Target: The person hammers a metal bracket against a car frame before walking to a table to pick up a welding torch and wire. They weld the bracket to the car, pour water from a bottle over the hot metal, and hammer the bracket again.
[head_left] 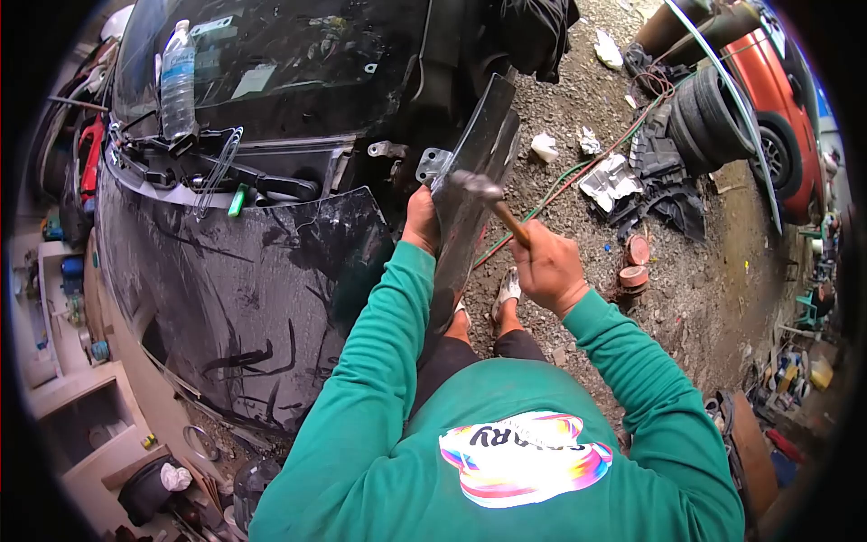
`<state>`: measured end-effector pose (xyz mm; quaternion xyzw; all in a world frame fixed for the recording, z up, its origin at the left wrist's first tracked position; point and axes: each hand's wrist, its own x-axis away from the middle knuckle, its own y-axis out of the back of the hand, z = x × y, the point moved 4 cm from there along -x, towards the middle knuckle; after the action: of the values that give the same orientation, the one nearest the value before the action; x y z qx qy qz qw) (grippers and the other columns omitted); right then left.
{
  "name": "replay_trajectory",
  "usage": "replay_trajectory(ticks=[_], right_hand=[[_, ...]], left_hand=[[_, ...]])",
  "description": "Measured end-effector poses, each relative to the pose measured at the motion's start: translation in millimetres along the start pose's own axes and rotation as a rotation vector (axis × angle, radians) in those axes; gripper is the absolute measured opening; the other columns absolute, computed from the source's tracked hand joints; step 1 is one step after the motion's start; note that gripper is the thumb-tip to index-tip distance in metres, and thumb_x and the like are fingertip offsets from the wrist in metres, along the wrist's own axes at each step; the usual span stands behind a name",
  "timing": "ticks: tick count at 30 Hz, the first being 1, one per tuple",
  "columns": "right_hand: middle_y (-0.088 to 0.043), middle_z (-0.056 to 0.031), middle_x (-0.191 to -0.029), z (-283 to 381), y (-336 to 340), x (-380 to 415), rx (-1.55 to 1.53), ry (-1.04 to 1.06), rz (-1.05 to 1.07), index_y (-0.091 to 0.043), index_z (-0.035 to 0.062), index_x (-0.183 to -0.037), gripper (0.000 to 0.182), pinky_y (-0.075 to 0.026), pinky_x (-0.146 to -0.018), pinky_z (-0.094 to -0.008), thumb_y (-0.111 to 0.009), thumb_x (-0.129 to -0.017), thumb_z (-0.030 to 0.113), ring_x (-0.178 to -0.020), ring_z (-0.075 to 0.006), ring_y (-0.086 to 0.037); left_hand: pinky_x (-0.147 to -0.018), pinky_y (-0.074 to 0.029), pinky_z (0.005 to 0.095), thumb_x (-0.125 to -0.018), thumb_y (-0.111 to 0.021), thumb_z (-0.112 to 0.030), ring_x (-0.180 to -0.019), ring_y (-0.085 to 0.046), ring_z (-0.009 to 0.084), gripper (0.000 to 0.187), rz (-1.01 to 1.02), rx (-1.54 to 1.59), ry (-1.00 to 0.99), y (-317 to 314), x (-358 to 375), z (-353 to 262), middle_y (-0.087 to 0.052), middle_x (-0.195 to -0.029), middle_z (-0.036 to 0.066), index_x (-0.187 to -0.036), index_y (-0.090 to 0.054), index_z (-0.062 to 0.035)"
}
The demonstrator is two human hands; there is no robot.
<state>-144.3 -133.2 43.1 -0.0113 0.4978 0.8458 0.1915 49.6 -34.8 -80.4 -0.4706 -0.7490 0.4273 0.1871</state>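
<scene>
My right hand (547, 264) is wrapped around the wooden handle of a hammer (517, 228), whose metal head lies over a long dark car body panel (470, 144). At the left edge of that panel, my left hand (421, 219) is closed on it, the fingertips partly hidden. The panel stands steeply beside the dark car, a metal hinge plate (433, 164) at its left edge just above my left hand.
A dusty car hood (235, 289) fills the left, with a water bottle (178, 81) and a green lighter (237, 200) near the windshield. Hoses (578, 167) cross the gravel. Tires (711, 119) and a red car (768, 99) stand at right.
</scene>
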Motion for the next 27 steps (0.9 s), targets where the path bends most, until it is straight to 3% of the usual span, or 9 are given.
replay_trajectory(ticks=[1, 3, 5, 7, 8, 12, 16, 23, 27], right_hand=[[-0.066, -0.0117, -0.084, -2, -5, 1, 0.005, 0.007, 0.0, -0.057, 0.0081, -0.104, 0.016, -0.056, -0.063, -0.0491, -0.066, -0.103, 0.022, -0.073, -0.0374, -0.07], [-0.065, -0.0111, -0.084, -6, -15, 4, 0.135, -0.079, 0.096, -0.06, 0.0074, -0.105, 0.015, -0.056, -0.063, -0.0472, -0.068, -0.101, 0.019, -0.072, -0.0365, -0.069], [-0.065, -0.0114, -0.085, 0, -11, 4, 0.104, -0.062, 0.061, -0.059, 0.0074, -0.105, 0.015, -0.056, -0.063, -0.0473, -0.068, -0.101, 0.019, -0.073, -0.0365, -0.069], [-0.066, -0.0116, -0.085, 10, -3, 2, 0.013, 0.024, 0.015, -0.058, 0.0078, -0.105, 0.017, -0.056, -0.063, -0.0479, -0.068, -0.101, 0.021, -0.073, -0.0367, -0.07], [-0.066, -0.0118, -0.085, 6, -11, 2, 0.071, 0.027, 0.056, -0.058, 0.0082, -0.104, 0.017, -0.055, -0.063, -0.0476, -0.068, -0.101, 0.021, -0.072, -0.0366, -0.07], [-0.066, -0.012, -0.085, 4, -6, 0, 0.08, -0.086, 0.057, -0.057, 0.0082, -0.103, 0.015, -0.055, -0.063, -0.0482, -0.068, -0.1, 0.018, -0.073, -0.0365, -0.069], [-0.065, -0.0121, -0.084, 10, -10, -1, 0.147, -0.03, 0.196, -0.058, 0.0087, -0.102, 0.014, -0.054, -0.063, -0.0479, -0.067, -0.102, 0.019, -0.072, -0.0374, -0.068], [-0.065, -0.0128, -0.081, 23, 1, -9, 0.168, 0.067, 0.174, -0.059, 0.0085, -0.102, 0.016, -0.053, -0.062, -0.0491, -0.068, -0.101, 0.022, -0.069, -0.0384, -0.067], [-0.066, -0.0139, -0.082, 31, 11, -12, 0.095, 0.004, 0.114, -0.056, 0.0094, -0.1, 0.017, -0.053, -0.062, -0.0508, -0.066, -0.103, 0.023, -0.07, -0.0398, -0.067]], left_hand=[[-0.105, -0.056, 0.0452, -0.111, -0.05, -0.026, -0.113, -0.074, 0.0308, 0.04, 0.003, 0.002, -0.008, 2, 1, 0, -0.076, -0.127, 0.013, -0.133, -0.072, -0.0018], [-0.105, -0.056, 0.0461, -0.11, -0.05, -0.025, -0.109, -0.074, 0.0304, 0.038, -0.535, -0.039, 0.2, 7, 10, 1, -0.077, -0.12, 0.016, -0.126, -0.074, -0.001], [-0.104, -0.057, 0.045, -0.11, -0.049, -0.025, -0.111, -0.074, 0.0291, 0.037, -0.527, 0.026, 0.191, 8, 9, -1, -0.078, -0.118, 0.016, -0.122, -0.075, -0.0007], [-0.106, -0.056, 0.0427, -0.111, -0.048, -0.028, -0.116, -0.073, 0.0264, 0.041, 0.121, 0.191, 0.051, 14, 4, 2, -0.077, -0.123, 0.014, -0.125, -0.075, 0.0], [-0.106, -0.056, 0.0426, -0.111, -0.048, -0.029, -0.115, -0.073, 0.0263, 0.042, -0.45, -0.209, 0.255, 27, 15, 2, -0.078, -0.123, 0.015, -0.128, -0.074, 0.0004], [-0.1, -0.059, 0.0433, -0.11, -0.049, -0.024, -0.104, -0.076, 0.0262, 0.037, -0.536, 0.143, 0.175, -7, 10, -6, -0.079, -0.113, 0.015, -0.124, -0.073, -0.0006], [-0.106, -0.056, 0.0402, -0.109, -0.049, -0.022, -0.115, -0.073, 0.0238, 0.036, -0.549, -0.264, 0.241, 18, 21, -7, -0.078, -0.124, 0.012, -0.128, -0.073, -0.0027], [-0.099, -0.051, 0.0343, -0.095, -0.065, -0.018, -0.103, -0.069, 0.0174, 0.022, -0.491, -0.016, 0.153, -3, 20, -10, -0.076, -0.105, 0.003, -0.112, -0.077, -0.009], [-0.097, -0.054, 0.0367, -0.102, -0.059, -0.019, -0.098, -0.072, 0.02, 0.023, -0.349, 0.043, 0.048, -22, 15, -17, -0.078, -0.104, 0.006, -0.113, -0.077, -0.0075]])
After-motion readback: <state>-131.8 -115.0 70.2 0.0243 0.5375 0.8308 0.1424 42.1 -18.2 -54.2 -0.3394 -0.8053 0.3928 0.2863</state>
